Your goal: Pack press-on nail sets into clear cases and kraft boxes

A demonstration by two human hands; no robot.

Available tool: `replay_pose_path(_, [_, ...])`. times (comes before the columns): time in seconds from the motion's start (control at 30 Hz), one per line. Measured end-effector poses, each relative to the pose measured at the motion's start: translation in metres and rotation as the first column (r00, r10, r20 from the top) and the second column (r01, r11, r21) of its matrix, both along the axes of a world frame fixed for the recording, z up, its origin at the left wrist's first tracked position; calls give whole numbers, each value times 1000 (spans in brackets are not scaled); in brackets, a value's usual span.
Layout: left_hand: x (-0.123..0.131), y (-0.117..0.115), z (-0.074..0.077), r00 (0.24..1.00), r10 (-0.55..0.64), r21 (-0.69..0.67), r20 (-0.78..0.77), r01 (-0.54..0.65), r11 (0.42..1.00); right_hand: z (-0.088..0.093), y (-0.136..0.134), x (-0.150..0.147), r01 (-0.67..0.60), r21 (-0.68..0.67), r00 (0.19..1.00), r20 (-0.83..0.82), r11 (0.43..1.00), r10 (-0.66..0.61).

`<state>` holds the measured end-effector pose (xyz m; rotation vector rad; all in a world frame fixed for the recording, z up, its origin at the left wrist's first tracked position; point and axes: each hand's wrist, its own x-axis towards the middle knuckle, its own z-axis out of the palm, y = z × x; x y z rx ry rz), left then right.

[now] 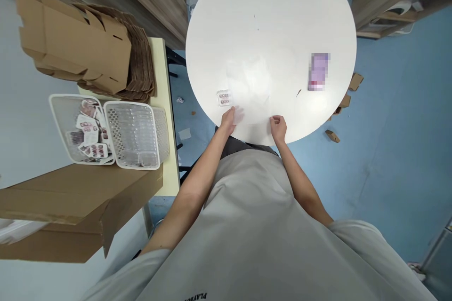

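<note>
A clear plastic bag (251, 89) lies flat on the round white table (275, 4). My left hand (230, 120) rests on the bag's near left corner, its fingers partly under or behind the film. My right hand (278, 127) is closed in a pinch on the bag's near right corner at the table's front edge. A small blister card with dark red pieces (223, 98) lies just beyond my left hand, beside the bag.
A purple item (318, 71) lies on the table's right side. To the left, a side table bears a stack of flat cardboard boxes (88, 42), two white mesh baskets (132, 136) with cards, and a large carton (70, 207). Cardboard scraps (344, 101) dot the blue floor.
</note>
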<state>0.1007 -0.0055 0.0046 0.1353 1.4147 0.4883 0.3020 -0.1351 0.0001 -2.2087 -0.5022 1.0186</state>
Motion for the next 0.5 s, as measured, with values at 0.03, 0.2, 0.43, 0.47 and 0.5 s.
replay_pose_path(0.03, [0,-1,1,1000,2,7,20,-2,1000,3,2,0,-47,24,996,83,999,45])
replay_pose_path(0.2, [2,-7,10,995,-61,119,81,51,992,15,35,-15,-312,172,950,70,934,305])
replay_pose_path(0.43, [1,-21,43,946,-325,389,8,297,872,11,103,-60,-367,150,892,-222,918,393])
replay_pose_path(0.47, [-1,-23,48,941,-337,409,22,299,862,12,110,-63,-377,157,889,-213,913,404])
replay_pose_path(0.5, [-5,-23,53,945,-326,422,28,284,861,14,115,-64,-380,180,884,-217,907,413])
